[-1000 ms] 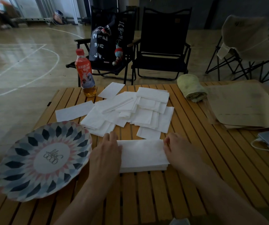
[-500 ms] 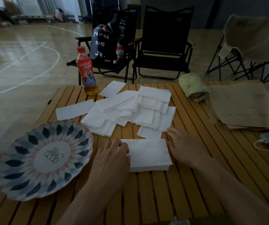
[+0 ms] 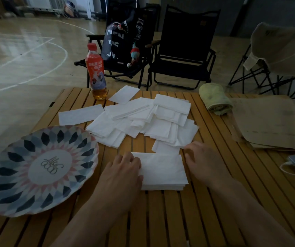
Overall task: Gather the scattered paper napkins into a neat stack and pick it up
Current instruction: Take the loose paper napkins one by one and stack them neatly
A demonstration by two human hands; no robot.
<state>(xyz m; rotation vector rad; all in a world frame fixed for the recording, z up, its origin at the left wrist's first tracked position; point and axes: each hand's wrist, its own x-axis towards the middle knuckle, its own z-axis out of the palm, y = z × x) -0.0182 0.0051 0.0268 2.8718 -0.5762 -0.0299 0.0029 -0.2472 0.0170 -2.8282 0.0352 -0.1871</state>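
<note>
Slatted wooden table (image 3: 161,220), warm orange-brown, fills the lower frame. Left of centre: round paper plate (image 3: 9,184), scalloped rim, petal pattern in navy, grey and pink, nothing on it. Upper centre: plastic bottle (image 3: 95,72), red cap and label, amber liquid only at the bottom.

Neat stack of napkins (image 3: 162,171) at lower centre, white, rectangular, soft matte, edges roughly squared. Behind it, toward frame centre, scattered napkins (image 3: 143,120) overlap in a loose heap; single sheets lie apart to its left and top.

Right: rolled pale-green towel (image 3: 214,98); flat brown paper bags (image 3: 266,122).

Left hand (image 3: 123,172) palm down, fingers loosely spread, fingertips resting on the stack's left edge. Right hand (image 3: 203,163) flat just beside the stack's right edge, fingers extended; contact uncertain. Neither hand grips anything.
</note>
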